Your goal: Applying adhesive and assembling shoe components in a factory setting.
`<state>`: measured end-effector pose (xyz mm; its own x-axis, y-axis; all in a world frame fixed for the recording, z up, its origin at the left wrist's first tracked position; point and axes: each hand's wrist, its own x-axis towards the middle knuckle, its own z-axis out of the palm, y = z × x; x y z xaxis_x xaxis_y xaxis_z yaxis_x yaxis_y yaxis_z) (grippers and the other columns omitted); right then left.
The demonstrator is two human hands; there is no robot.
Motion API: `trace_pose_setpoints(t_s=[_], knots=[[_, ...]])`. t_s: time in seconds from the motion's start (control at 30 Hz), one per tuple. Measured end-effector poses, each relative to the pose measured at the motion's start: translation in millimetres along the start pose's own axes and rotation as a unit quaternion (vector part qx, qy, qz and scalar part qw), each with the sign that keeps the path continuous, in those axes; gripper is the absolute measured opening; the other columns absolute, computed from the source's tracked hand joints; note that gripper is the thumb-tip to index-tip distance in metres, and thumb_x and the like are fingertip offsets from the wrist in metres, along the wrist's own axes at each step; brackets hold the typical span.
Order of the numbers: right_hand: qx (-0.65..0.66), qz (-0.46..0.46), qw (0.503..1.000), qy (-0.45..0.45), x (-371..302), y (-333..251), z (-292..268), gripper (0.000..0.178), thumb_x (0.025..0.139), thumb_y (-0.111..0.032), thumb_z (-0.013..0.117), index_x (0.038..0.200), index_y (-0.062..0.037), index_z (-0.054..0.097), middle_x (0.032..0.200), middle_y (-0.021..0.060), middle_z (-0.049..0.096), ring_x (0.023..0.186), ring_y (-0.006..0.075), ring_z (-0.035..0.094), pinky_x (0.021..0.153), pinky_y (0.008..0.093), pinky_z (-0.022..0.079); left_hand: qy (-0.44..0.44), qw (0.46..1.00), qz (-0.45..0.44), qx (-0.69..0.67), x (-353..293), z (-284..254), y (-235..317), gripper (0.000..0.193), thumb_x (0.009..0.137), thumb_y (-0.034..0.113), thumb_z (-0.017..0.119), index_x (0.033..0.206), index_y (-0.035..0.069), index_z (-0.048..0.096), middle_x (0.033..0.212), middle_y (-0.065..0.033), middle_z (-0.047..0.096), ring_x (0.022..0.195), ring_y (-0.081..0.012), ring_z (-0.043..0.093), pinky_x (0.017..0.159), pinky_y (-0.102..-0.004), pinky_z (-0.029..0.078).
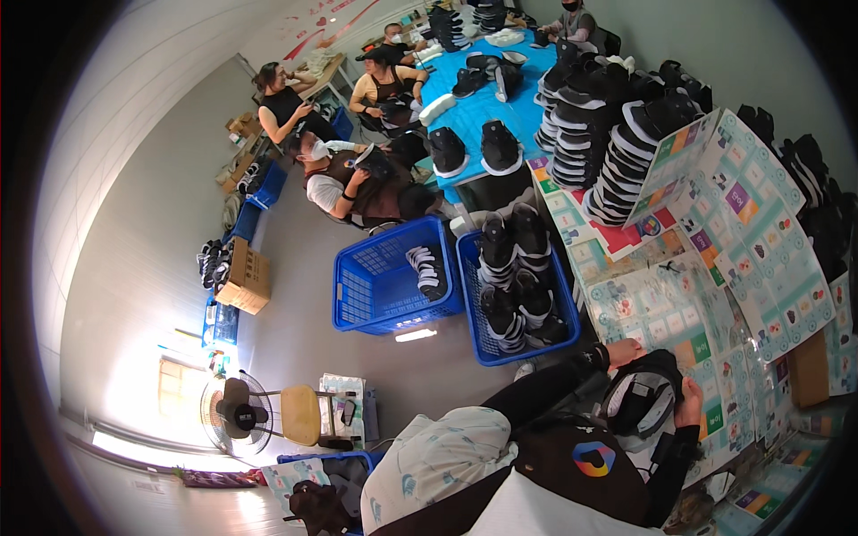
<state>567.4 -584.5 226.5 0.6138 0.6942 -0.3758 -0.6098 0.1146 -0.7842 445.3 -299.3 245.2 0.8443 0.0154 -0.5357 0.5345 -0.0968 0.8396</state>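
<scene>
At the wearer's front, just beyond the dark apron, a black-and-grey shoe sits over the near edge of the worktable, which is spread with printed sheets; the right hand is closed on the shoe's right side; the left hand is at its far left edge, fingers bent, though I cannot tell whether they grip it or only touch it; the two hands are apart, with the shoe between them; a little farther off, to the left of the worktable, a blue basket holds several upright black, grey and white shoes; just beside it a second blue basket holds a few nested shoes against its right side; beyond the sheets, tall stacks of nested shoes rise from the worktable; farther still, two single shoes stand near the edge of a blue-covered table, and a seated co-worker in a white mask holds another shoe.
</scene>
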Motion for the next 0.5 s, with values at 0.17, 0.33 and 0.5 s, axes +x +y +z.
trace_pose_setpoints(t_s=[0.17,0.33,0.5], knots=[[-0.443,-0.246,0.862,0.007,-45,-66,115,0.046,0.096,-0.015,0.067,0.138,-0.0047,0.054,0.139,0.0118,0.056,0.124,0.0272,0.057,0.106,0.0371,0.041,0.223,0.938,0.226,0.141,42,9,-1,0.037,0.097,0.029,0.057,0.088,-0.006,0.066,0.09,-0.0299,0.065,0.093,-0.0479,0.063,0.078,-0.0525,0.047],[-0.648,-0.287,0.701,0.078,-32,-75,114,0.049,0.092,-0.009,0.065,0.14,-0.0094,0.054,0.139,0.0191,0.057,0.124,0.038,0.057,0.1,0.0401,0.046,0.081,0.949,0.175,0.248,51,5,73,0.037,0.098,0.029,0.057,0.092,-0.006,0.069,0.087,-0.0275,0.067,0.088,-0.043,0.065,0.076,-0.0499,0.049],[-0.541,-0.267,0.772,0.2,-13,-45,17,0.039,0.099,-0.012,0.061,0.135,0.0002,0.055,0.121,0.0231,0.067,0.107,0.0366,0.066,0.09,0.0409,0.051,0.03,0.973,0.169,-0.153,30,-20,94,0.057,0.103,0.049,0.051,0.13,-0.002,0.055,0.119,-0.0176,0.064,0.095,-0.0256,0.067,0.085,-0.0416,0.054]])
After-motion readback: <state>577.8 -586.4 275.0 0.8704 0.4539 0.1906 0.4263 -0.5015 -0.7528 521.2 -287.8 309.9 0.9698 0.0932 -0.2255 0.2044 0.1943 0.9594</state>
